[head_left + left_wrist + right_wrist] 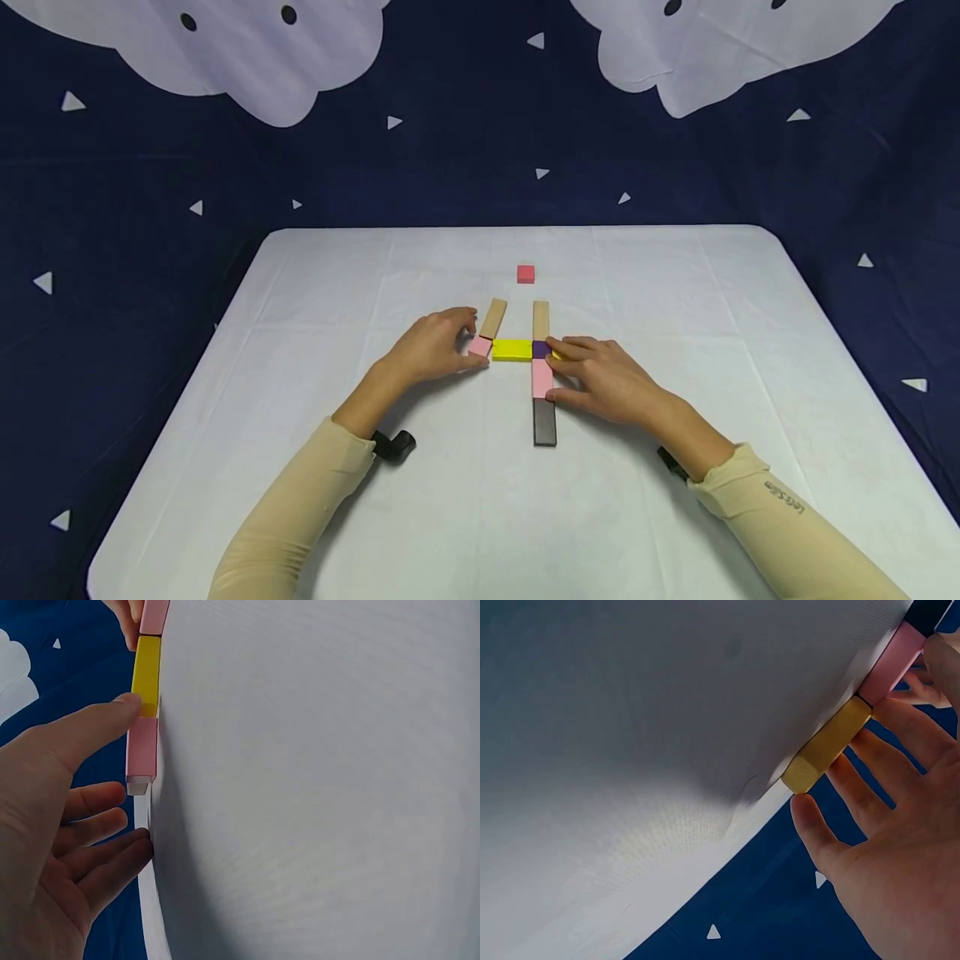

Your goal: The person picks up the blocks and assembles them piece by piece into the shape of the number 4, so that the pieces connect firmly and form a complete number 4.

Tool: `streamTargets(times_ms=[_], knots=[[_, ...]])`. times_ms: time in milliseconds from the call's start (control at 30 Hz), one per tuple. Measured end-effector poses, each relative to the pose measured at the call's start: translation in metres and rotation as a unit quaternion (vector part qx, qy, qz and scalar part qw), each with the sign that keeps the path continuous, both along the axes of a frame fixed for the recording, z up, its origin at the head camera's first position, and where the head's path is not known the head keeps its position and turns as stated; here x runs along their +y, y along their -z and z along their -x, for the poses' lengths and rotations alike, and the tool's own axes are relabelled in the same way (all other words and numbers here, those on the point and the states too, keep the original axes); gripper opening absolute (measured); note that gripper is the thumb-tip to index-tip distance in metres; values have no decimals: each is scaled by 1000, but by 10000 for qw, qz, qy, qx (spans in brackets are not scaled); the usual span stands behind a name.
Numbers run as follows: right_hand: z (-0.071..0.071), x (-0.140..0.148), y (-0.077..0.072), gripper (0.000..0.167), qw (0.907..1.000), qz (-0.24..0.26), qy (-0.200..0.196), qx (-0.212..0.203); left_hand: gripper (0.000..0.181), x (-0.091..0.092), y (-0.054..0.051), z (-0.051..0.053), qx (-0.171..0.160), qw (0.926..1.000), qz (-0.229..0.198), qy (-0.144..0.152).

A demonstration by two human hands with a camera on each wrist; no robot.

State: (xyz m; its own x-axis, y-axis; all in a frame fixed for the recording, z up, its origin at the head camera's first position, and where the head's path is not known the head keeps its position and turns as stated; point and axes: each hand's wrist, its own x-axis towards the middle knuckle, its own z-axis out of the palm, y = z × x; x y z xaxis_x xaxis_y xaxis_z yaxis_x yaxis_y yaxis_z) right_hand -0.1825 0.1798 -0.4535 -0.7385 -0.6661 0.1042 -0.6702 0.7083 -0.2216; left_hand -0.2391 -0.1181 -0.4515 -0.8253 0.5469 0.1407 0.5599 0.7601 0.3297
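Note:
Flat blocks form a figure on the white table. In the head view, my left hand (431, 346) is beside a slanted light-pink block (480, 346), its thumb near the lower edge. A wooden block (492, 318) leans above it. My left thumb touches a yellow block (146, 675) in the left wrist view. My right hand (611, 383) has loosely spread fingers against the figure's right side. They touch the purple block (540, 350) and partly cover a second yellow block (829, 742). Its thumb rests by a pink block (542, 379); a dark grey block (544, 422) lies below.
A red square block (526, 274) lies apart, beyond the figure. Another wooden block (541, 321) stands in line above the purple one. The white tabletop (337, 283) ends at a dark blue curtain (465, 175) with clouds and triangles.

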Motion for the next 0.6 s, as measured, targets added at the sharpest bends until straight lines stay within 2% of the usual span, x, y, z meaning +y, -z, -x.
streamTargets(times_ms=[200,600], knots=[[0,0,0,63,10000,-20,19,-12,37,0,0,0,-126,9999,103,-44],[0,0,0,63,10000,27,-6,-5,36,-1,0,1,-141,9997,174,45]])
